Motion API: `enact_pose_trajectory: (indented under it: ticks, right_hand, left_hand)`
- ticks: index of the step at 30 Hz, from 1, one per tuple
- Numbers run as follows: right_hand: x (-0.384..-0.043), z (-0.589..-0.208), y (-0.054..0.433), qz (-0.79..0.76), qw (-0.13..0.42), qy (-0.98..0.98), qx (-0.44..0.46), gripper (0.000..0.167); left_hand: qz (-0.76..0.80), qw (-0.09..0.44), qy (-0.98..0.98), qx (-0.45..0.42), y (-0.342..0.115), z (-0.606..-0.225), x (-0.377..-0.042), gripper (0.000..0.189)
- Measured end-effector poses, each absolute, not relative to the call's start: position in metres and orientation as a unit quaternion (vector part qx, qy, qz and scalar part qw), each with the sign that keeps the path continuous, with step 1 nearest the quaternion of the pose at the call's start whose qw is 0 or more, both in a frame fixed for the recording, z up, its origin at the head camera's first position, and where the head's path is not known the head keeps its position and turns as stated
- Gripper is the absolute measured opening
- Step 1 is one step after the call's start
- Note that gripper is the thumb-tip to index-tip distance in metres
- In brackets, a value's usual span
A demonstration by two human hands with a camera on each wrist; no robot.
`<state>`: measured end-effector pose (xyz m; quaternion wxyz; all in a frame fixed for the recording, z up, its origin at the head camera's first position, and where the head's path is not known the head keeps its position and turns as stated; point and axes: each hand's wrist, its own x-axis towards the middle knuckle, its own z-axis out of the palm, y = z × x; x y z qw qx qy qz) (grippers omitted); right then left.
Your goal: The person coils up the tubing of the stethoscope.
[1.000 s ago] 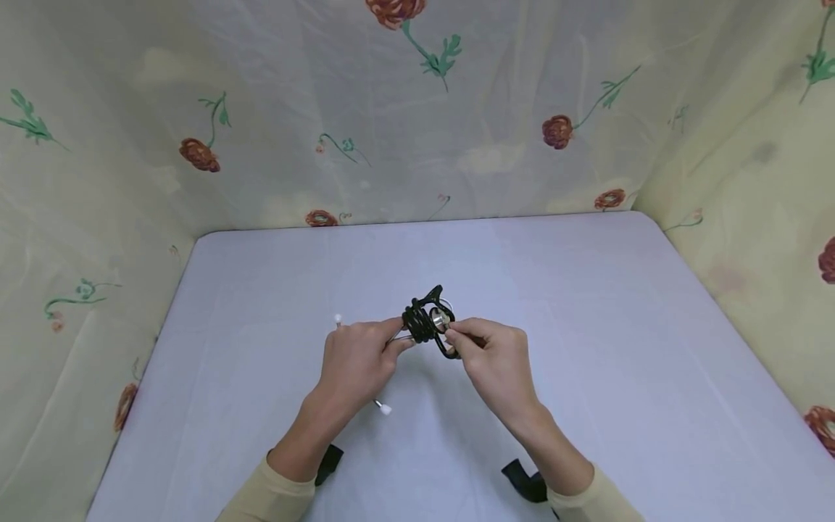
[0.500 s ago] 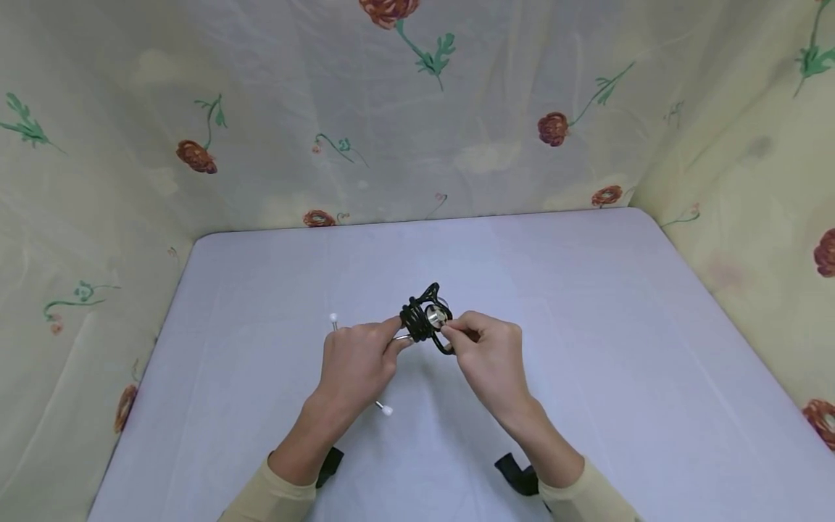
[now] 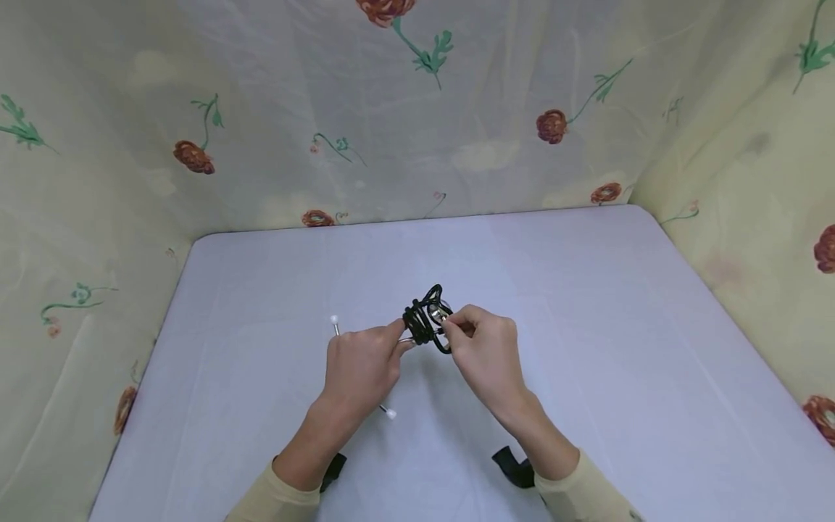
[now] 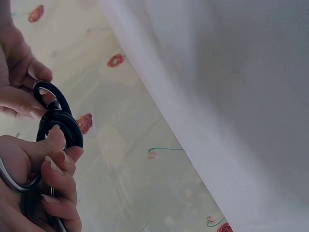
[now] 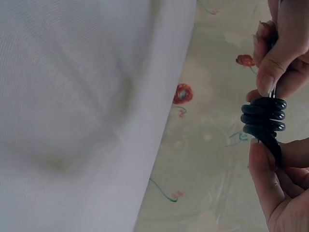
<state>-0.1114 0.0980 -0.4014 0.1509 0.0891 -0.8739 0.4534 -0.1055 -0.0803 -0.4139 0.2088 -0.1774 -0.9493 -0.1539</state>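
Above the table's middle, both hands hold a stethoscope, its black tubing [image 3: 417, 324] wound in several tight loops round its metal tubes. My left hand [image 3: 362, 366] grips the metal tubes just left of the coil, fingers curled round them in the left wrist view. One white ear tip [image 3: 335, 320] sticks out beyond the knuckles, another ear tip [image 3: 391, 414] below the hand. At the coil's right end, my right hand [image 3: 485, 351] pinches the stethoscope by the silver chest piece [image 3: 438, 313], partly hidden behind tubing and fingertips. In the right wrist view, the coiled loops [image 5: 263, 116] lie between both hands.
A white cloth covers the table [image 3: 587, 290], and flowered curtains [image 3: 261, 145] enclose its back and sides. Black straps [image 3: 515, 467] show beside both forearms near the front.
My right hand has shifted slightly left and turned the chest piece, so less of its silver face shows. The left hand keeps its grip, and the head view has shifted a little.
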Motion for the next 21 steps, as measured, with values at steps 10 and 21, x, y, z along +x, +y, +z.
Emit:
enact_pose_trajectory:
  ticks: [10, 21]
  right_hand:
    - [-0.114, -0.412, 0.093, 0.298, 0.261, -0.905, 0.155, 0.012]
    - [-0.116, -0.41, 0.093, 0.291, 0.269, -0.908, 0.137, 0.016]
  left_hand:
    - [-0.144, 0.228, -0.945, -0.183, -0.077, -0.418, -0.107, 0.015]
    - [-0.131, 0.242, -0.942, -0.191, -0.075, -0.421, -0.105, 0.018]
